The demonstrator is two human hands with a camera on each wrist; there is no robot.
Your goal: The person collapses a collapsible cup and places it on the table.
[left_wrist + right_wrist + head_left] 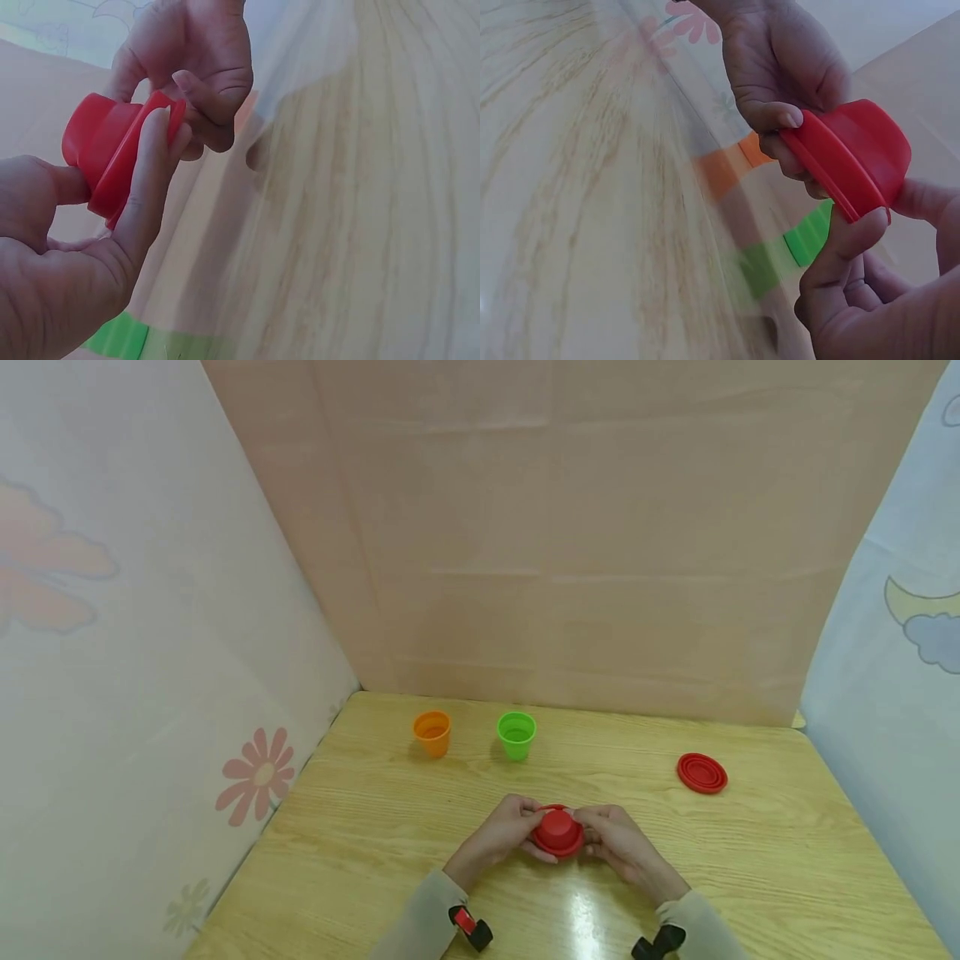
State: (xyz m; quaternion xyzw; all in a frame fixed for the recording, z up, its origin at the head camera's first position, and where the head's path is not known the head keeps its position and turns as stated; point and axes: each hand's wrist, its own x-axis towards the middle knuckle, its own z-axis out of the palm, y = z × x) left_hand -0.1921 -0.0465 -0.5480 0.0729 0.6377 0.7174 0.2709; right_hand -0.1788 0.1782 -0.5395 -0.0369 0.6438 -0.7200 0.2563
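A red collapsible cup (557, 831), partly folded with its small base turned up toward the head camera, is held above the front middle of the table. My left hand (506, 831) pinches its rim and side from the left, thumb near the base. From the right, my right hand (622, 843) grips the opposite edge between thumb and fingers. In the left wrist view the red cup (112, 154) lies tilted, its wide rim toward the table. The right wrist view shows the stepped side of the cup (859, 154); its inside is hidden.
An orange cup (433, 746) and a green cup (517, 748) stand upright and expanded toward the back of the wooden table (360, 827). A flattened red collapsible cup (702, 773) lies at the back right. Cloth-like walls (480, 568) enclose the back and sides.
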